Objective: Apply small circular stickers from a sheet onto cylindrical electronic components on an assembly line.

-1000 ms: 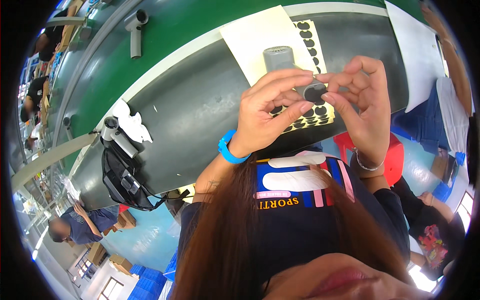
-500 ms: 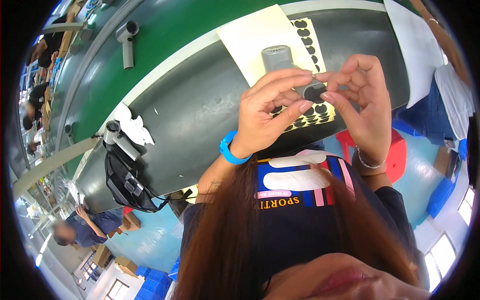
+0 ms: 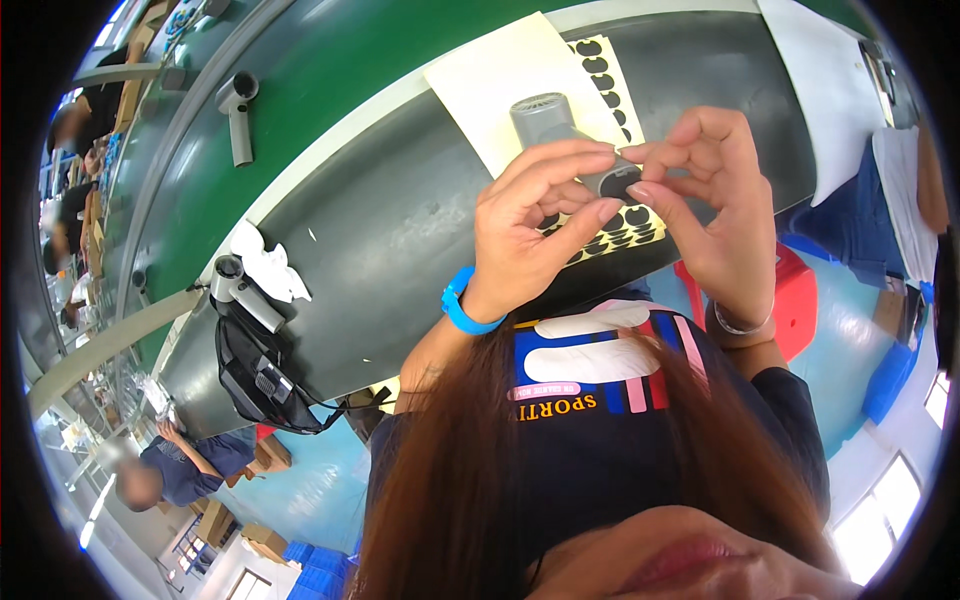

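A grey hair dryer [image 3: 540, 118] with a slotted vent is held over the sheets on the dark table. My left hand [image 3: 525, 225], with a blue wristband, is closed round its handle, thumb below and fingers above. The handle's end faces me and bears a dark oval sticker [image 3: 619, 182]. My right hand [image 3: 715, 195] pinches at that sticker's right edge with thumb and index finger, its other fingers curled. Beneath both hands lies a pale yellow sheet of black stickers [image 3: 612, 95], partly hidden by my fingers. A plain yellow sheet [image 3: 475, 75] lies beside it.
To the left, another grey hair dryer [image 3: 245, 295] rests by a white crumpled tissue [image 3: 270, 265] and a black bag [image 3: 265, 385]. One more dryer [image 3: 240, 120] lies on the green belt [image 3: 330, 75]. A red stool [image 3: 795, 305] stands under the table's right side.
My hands stay at the handle's end, with the dark oval tilted slightly and my right fingertips shifted a little along its edge. The whole view has moved slightly.
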Demonstrator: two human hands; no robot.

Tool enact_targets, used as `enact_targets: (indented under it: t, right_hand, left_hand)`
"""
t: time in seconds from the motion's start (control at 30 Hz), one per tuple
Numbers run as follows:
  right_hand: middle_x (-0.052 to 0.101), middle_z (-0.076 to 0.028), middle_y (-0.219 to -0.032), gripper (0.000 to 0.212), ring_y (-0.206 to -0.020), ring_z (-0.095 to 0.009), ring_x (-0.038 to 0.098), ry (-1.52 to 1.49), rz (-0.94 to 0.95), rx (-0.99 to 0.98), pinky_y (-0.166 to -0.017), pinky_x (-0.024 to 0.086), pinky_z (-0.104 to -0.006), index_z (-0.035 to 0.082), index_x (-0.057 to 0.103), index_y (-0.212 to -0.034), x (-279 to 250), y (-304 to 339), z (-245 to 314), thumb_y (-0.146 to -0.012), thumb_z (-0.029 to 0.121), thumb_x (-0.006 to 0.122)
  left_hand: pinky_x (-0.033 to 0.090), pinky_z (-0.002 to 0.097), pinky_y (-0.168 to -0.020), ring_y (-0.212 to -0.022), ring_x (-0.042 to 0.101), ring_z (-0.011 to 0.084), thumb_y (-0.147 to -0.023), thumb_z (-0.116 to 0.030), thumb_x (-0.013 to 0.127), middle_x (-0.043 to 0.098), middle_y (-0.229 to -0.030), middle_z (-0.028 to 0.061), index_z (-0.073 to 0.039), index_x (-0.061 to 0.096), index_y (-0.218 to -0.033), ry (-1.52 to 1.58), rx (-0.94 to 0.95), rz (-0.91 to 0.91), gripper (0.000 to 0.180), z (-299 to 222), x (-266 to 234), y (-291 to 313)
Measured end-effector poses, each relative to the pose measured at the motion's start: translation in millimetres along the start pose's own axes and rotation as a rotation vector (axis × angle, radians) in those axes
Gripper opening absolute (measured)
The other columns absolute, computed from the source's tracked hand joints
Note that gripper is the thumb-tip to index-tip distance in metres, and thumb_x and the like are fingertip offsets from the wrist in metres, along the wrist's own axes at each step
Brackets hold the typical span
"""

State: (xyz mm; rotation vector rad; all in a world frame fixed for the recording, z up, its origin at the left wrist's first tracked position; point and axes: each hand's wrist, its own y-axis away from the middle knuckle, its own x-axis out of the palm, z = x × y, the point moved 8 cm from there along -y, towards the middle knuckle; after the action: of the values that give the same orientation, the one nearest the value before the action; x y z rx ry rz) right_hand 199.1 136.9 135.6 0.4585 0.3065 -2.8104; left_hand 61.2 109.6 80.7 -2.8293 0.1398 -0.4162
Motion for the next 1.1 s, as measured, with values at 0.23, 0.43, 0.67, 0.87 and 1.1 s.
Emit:
enact_targets:
  t: [0.23, 0.43, 0.67, 0.87, 1.1]
  right_hand:
    - [0.062, -0.008, -0.094, 0.038, -0.08, -0.018, 0.062, 0.308, -0.027, -0.12, -0.076, 0.049, -0.029, 0.0, 0.046, -0.112, -4, 6, 10, -0.079, -0.006, 0.065]
    - [0.062, -0.006, -0.088, 0.042, -0.077, -0.018, 0.059, 0.366, -0.107, -0.173, -0.072, 0.047, -0.0289, 0.003, 0.045, -0.114, -3, 10, 11, -0.079, -0.003, 0.067]
    - [0.063, -0.006, -0.087, 0.042, -0.078, -0.018, 0.06, 0.485, -0.089, -0.219, -0.072, 0.046, -0.0278, 0.003, 0.046, -0.116, 3, 8, 18, -0.08, -0.001, 0.067]
    - [0.061, -0.008, -0.109, 0.044, -0.083, -0.019, 0.061, 0.268, 0.087, -0.126, -0.069, 0.047, -0.0282, 0.005, 0.054, -0.119, 14, -14, -10, -0.077, -0.005, 0.063]
    - [0.058, -0.012, -0.118, 0.041, -0.094, -0.038, 0.059, 0.301, 0.367, -0.254, -0.075, 0.051, -0.041, 0.005, 0.054, -0.116, 81, -18, -19, -0.076, -0.007, 0.053]
  left_hand:
    - [0.057, 0.0238, -0.073, -0.083, 0.066, 0.0128, -0.079, 0.012, 0.066, 0.057, -0.117, 0.0138, 0.006, 0.061, -0.111, -0.088, 0.001, -0.037, 0.033, 1, 4, -1]
    - [0.057, 0.0237, -0.074, -0.084, 0.066, 0.013, -0.079, 0.012, 0.067, 0.057, -0.116, 0.013, 0.005, 0.062, -0.111, -0.086, -0.008, -0.028, 0.033, 2, 4, 0]
    - [0.057, 0.0236, -0.073, -0.083, 0.067, 0.0142, -0.08, 0.012, 0.066, 0.058, -0.116, 0.0133, 0.005, 0.062, -0.11, -0.09, -0.014, -0.046, 0.031, -4, -4, 3]
    - [0.055, 0.023, -0.068, -0.079, 0.067, 0.0145, -0.086, 0.005, 0.061, 0.058, -0.116, 0.0138, 0.005, 0.06, -0.111, 0.002, -0.083, -0.122, 0.025, -10, -24, 7]
    - [0.048, 0.0169, -0.053, -0.064, 0.06, 0.0055, -0.083, 0.003, 0.068, 0.062, -0.106, 0.0072, 0.001, 0.058, -0.098, -0.043, -0.13, -0.256, 0.018, -16, -43, 11]
